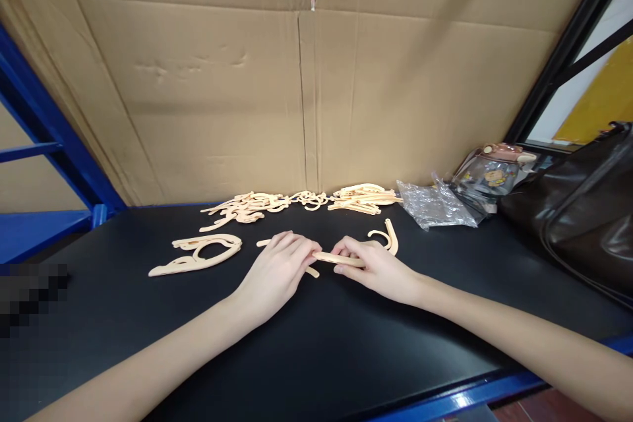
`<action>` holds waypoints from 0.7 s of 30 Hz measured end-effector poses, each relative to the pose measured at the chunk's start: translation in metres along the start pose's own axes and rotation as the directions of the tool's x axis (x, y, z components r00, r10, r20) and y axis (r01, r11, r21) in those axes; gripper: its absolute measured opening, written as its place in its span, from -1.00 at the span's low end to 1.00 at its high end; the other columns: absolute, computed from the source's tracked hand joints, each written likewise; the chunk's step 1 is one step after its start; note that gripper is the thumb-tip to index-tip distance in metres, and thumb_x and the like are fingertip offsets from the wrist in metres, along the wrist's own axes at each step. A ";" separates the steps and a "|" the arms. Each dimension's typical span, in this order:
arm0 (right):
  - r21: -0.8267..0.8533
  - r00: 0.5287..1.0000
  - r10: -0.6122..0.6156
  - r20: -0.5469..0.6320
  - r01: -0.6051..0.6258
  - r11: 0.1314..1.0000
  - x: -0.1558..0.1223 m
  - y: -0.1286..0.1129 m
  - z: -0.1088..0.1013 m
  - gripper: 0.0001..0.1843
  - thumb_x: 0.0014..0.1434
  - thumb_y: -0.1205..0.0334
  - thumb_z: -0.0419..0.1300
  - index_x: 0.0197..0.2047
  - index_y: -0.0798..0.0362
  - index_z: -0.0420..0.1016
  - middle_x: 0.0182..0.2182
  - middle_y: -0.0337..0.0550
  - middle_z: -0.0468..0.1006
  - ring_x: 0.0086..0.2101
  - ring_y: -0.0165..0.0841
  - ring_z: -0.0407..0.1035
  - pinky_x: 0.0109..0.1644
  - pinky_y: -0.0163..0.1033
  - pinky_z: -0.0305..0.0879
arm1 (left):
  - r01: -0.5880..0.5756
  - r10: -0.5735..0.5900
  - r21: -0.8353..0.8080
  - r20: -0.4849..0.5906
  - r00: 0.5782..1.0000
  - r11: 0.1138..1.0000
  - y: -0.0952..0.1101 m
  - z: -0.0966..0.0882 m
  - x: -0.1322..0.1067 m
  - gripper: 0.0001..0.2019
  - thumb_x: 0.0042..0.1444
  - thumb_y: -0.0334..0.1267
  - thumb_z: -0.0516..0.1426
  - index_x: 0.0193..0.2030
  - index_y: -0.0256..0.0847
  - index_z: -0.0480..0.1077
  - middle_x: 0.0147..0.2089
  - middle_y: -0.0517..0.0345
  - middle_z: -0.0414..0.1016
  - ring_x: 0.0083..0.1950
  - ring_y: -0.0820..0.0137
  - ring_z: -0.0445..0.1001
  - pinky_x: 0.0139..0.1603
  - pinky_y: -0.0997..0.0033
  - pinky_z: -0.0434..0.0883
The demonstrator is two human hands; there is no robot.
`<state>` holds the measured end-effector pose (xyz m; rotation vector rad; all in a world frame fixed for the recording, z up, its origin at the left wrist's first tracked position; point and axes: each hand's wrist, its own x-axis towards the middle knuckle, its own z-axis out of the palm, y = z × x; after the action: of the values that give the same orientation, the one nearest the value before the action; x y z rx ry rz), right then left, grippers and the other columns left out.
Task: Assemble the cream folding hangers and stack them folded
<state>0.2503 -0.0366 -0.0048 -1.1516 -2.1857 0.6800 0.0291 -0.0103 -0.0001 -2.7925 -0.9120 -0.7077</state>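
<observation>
Head view: held piece (341,259), cream-coloured and slender, lies between the two hands, lifted over the dark surface (346,356). Long axis runs side to side across the person's front, the right end a little nearer the body. Left hand (279,264) has its fingers bunched and clamped at the left end; right hand (378,268) has its fingers clamped round the right end, thumb on the near side. Inner ends of the grips partly hidden by the fingers, so exact contact not readable.

Key relation (judgement): any work on this piece turns on its left tip, which sits right at the left fingertips, with the right hand steadying from the opposite end. Both hands equally close; a short bare length shows between them.

Nearby: loose strip (312,271), partly under the left hand, an end showing at its near side. Hook-shaped piece (391,237) just beyond the right hand, partly covered by it. Folded frame (195,262) apart, to the left, long axis roughly side to side.

Far edge: jumbled pieces (247,203) left, small hooks (310,199) centre, stacked arms (363,198) right, then a clear plastic bag (438,204).
</observation>
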 end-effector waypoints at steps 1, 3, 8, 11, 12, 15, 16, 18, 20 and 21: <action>-0.015 1.000 -0.008 0.003 0.008 1.000 0.000 0.000 0.000 -0.89 0.25 0.21 0.14 -0.14 0.01 0.35 -0.36 -0.30 0.48 -0.42 -0.45 0.31 -0.34 -0.34 0.18 | 0.005 -0.005 -0.009 0.007 1.000 1.000 -0.001 0.001 0.000 -0.80 0.35 -0.36 -0.11 -0.11 -0.23 0.33 -0.13 0.09 0.49 -0.10 0.28 0.39 0.00 0.15 0.35; -0.039 1.000 -0.026 0.009 0.027 0.999 0.000 0.000 0.000 -0.87 0.26 0.24 0.13 -0.10 0.00 0.35 -0.29 -0.27 0.49 -0.38 -0.43 0.33 -0.30 -0.33 0.20 | 0.007 -0.005 -0.045 0.032 0.999 0.999 -0.004 0.002 -0.001 -0.78 0.35 -0.37 -0.12 -0.06 -0.24 0.33 -0.13 0.08 0.49 -0.12 0.29 0.40 -0.07 0.21 0.38; -0.104 0.996 -0.088 0.001 0.087 0.991 0.001 0.004 0.000 -0.90 0.28 0.31 0.11 -0.13 0.02 0.38 -0.21 -0.22 0.47 -0.27 -0.41 0.35 -0.19 -0.32 0.22 | 0.031 -0.010 -0.222 0.097 0.995 0.975 -0.011 0.007 -0.002 -0.76 0.36 -0.32 -0.11 0.03 -0.17 0.32 -0.13 0.12 0.49 -0.13 0.34 0.42 -0.11 0.32 0.40; -0.099 0.997 -0.077 -0.012 0.075 0.992 0.002 0.007 -0.001 -0.90 0.26 0.30 0.13 -0.13 0.02 0.39 -0.22 -0.23 0.46 -0.28 -0.41 0.34 -0.21 -0.32 0.21 | 0.093 -0.078 -0.220 0.077 0.994 0.971 -0.017 0.009 -0.003 -0.79 0.35 -0.23 -0.05 0.02 -0.13 0.34 -0.12 0.14 0.50 -0.06 0.29 0.41 -0.01 0.22 0.35; -0.093 0.998 -0.063 -0.017 0.061 0.994 0.003 0.008 -0.002 -0.91 0.26 0.28 0.14 -0.14 0.02 0.39 -0.23 -0.24 0.46 -0.30 -0.42 0.34 -0.22 -0.32 0.20 | 0.108 -0.094 -0.216 0.072 0.993 0.970 -0.020 0.010 -0.003 -0.80 0.33 -0.20 -0.02 0.00 -0.12 0.35 -0.14 0.15 0.50 -0.06 0.28 0.40 0.02 0.19 0.33; -0.075 0.999 -0.031 -0.027 0.029 0.997 0.005 0.010 -0.004 -0.93 0.26 0.23 0.15 -0.22 0.04 0.40 -0.30 -0.26 0.44 -0.36 -0.43 0.31 -0.27 -0.32 0.20 | 0.107 -0.089 -0.226 0.087 0.992 0.968 -0.024 0.011 -0.003 -0.84 0.32 -0.17 0.00 -0.10 -0.11 0.37 -0.17 0.20 0.50 -0.10 0.31 0.41 0.09 0.14 0.29; -0.071 0.999 -0.028 -0.024 0.027 0.997 0.005 0.011 -0.004 -0.92 0.26 0.22 0.15 -0.23 0.04 0.40 -0.33 -0.26 0.44 -0.38 -0.44 0.29 -0.28 -0.33 0.19 | 0.098 -0.077 -0.233 0.097 0.992 0.968 -0.025 0.011 -0.003 -0.84 0.33 -0.18 -0.01 -0.12 -0.11 0.36 -0.17 0.21 0.49 -0.11 0.33 0.41 0.12 0.14 0.27; -0.061 1.000 -0.025 -0.012 0.025 0.998 0.005 0.010 -0.005 -0.93 0.25 0.23 0.15 -0.26 0.05 0.40 -0.36 -0.28 0.42 -0.40 -0.45 0.27 -0.30 -0.34 0.18 | 0.083 -0.058 -0.244 0.109 0.992 0.966 -0.025 0.011 -0.003 -0.84 0.34 -0.22 -0.03 -0.12 -0.11 0.36 -0.15 0.22 0.49 -0.07 0.35 0.41 0.17 0.14 0.23; -0.051 1.000 -0.024 0.000 0.024 0.998 0.005 0.009 -0.005 -0.94 0.24 0.25 0.17 -0.26 0.05 0.40 -0.38 -0.30 0.41 -0.42 -0.46 0.25 -0.31 -0.35 0.17 | 0.063 -0.035 -0.251 0.114 0.993 0.966 -0.024 0.011 -0.002 -0.82 0.35 -0.26 -0.06 -0.11 -0.10 0.36 -0.12 0.21 0.48 -0.01 0.36 0.40 0.22 0.14 0.19; -0.045 1.000 -0.024 0.006 0.024 0.999 0.004 0.009 -0.004 -0.94 0.24 0.25 0.17 -0.26 0.04 0.40 -0.38 -0.31 0.40 -0.42 -0.47 0.25 -0.32 -0.35 0.17 | 0.050 -0.022 -0.253 0.112 0.993 0.966 -0.023 0.011 -0.002 -0.81 0.35 -0.29 -0.07 -0.10 -0.10 0.37 -0.10 0.21 0.48 0.02 0.37 0.39 0.25 0.12 0.16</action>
<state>0.2562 -0.0279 -0.0063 -1.1459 -2.2264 0.6268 0.0183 0.0103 -0.0118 -3.0745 -0.9545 -0.7326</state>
